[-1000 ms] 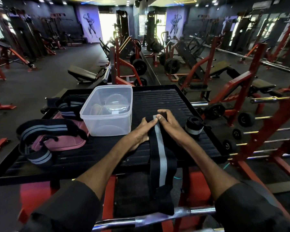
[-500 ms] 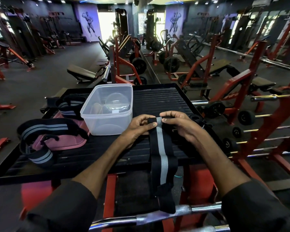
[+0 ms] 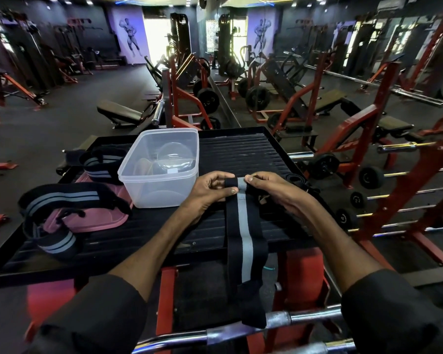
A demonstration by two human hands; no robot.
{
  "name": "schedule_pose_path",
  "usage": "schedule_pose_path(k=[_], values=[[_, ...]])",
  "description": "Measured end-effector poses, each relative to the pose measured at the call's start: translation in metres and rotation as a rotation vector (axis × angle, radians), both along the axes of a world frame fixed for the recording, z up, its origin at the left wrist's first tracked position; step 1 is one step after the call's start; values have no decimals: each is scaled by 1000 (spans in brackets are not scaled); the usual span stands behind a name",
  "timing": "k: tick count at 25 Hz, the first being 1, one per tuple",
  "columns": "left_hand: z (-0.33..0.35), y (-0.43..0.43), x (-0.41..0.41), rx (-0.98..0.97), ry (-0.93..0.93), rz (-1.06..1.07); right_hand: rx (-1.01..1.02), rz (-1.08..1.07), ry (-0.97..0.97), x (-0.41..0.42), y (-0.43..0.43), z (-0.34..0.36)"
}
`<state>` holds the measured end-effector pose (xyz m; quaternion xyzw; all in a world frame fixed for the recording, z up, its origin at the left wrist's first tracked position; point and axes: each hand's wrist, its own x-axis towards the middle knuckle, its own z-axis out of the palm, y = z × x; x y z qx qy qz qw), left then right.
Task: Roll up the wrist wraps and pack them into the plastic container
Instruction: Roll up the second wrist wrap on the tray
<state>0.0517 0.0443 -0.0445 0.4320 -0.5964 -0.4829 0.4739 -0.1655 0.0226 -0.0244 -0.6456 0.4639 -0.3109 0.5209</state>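
Observation:
A black wrist wrap with a grey centre stripe (image 3: 244,233) lies along the black ribbed platform (image 3: 243,152) and hangs over its near edge. My left hand (image 3: 210,191) and my right hand (image 3: 271,186) both pinch its far end, which is folded over into a small tight roll. The clear plastic container (image 3: 159,172) stands open just left of my left hand, with what looks like a clear lid inside. A rolled black wrap (image 3: 296,178) lies behind my right hand, mostly hidden. Two loose striped wraps (image 3: 62,200) (image 3: 100,166) lie at the left.
A pink lid (image 3: 92,218) lies under the loose wraps at the left. A chrome bar (image 3: 241,330) crosses close below the platform's near edge. Red racks with small weight plates (image 3: 371,177) stand to the right. Gym machines fill the room behind.
My hands lifted the wrap's far end off the platform and folded it over into the start of a roll. My right hand now covers most of the rolled wrap behind it.

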Motion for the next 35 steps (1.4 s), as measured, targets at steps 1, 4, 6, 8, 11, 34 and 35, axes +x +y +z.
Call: schedule_pose_path(k=[1, 4, 6, 8, 11, 34, 35], values=[[2, -1, -2, 0, 11, 17, -71, -22, -14, 2, -1, 0], [7, -7, -8, -20, 0, 40, -217, -47, -116, 4, -8, 0], [9, -10, -8, -44, -45, 40, -264, -46, -132, 5, -10, 3], [8, -12, -4, -11, -61, -2, -292, -33, -135, 6, -12, 2], [1, -13, 6, 161, -70, -136, -293, -27, -146, 8, -15, -8], [-20, -65, -8, -107, -138, 106, -556, -200, 12, 28, -60, -26], [-21, -67, -9, -97, -139, 119, -560, -198, 21, 29, -61, -25]])
